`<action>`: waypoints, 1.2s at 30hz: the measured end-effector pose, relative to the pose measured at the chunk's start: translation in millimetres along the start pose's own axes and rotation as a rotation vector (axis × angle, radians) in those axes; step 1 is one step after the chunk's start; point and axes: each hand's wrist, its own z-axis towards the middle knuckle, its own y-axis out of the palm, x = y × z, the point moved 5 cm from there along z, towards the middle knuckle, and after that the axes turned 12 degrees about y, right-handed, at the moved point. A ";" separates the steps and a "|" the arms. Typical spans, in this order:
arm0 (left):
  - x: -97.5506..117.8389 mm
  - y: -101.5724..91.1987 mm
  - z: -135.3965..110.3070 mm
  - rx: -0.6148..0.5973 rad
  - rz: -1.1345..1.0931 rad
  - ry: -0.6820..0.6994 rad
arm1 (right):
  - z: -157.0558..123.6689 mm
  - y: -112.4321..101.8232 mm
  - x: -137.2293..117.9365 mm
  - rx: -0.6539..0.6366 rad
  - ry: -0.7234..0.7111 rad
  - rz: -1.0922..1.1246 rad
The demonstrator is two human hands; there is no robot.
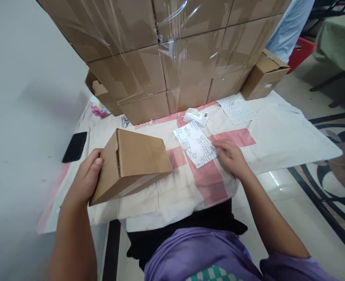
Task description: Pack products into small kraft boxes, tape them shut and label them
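My left hand (86, 179) grips the left end of a small closed cardboard box (133, 162), which rests tilted on the cream and pink cloth (277, 136). My right hand (231, 156) lies on the cloth with its fingertips on the right edge of a white sticker sheet (195, 143); the fingers are curled and blurred, as if pinching at a sticker. A white tape dispenser (195, 116) stands just beyond the sheet.
A tall stack of plastic-wrapped cardboard boxes (166, 50) rises behind the cloth. Another open box (264, 76) and a second sticker sheet (238, 111) lie at the back right. A black phone (75, 146) lies left. Another person's blue garment (289, 27) shows at top right.
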 end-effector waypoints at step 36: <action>269.7 217.9 -5.4 -0.349 0.166 0.727 | 66.7 46.6 0.5 -0.226 -0.188 -0.239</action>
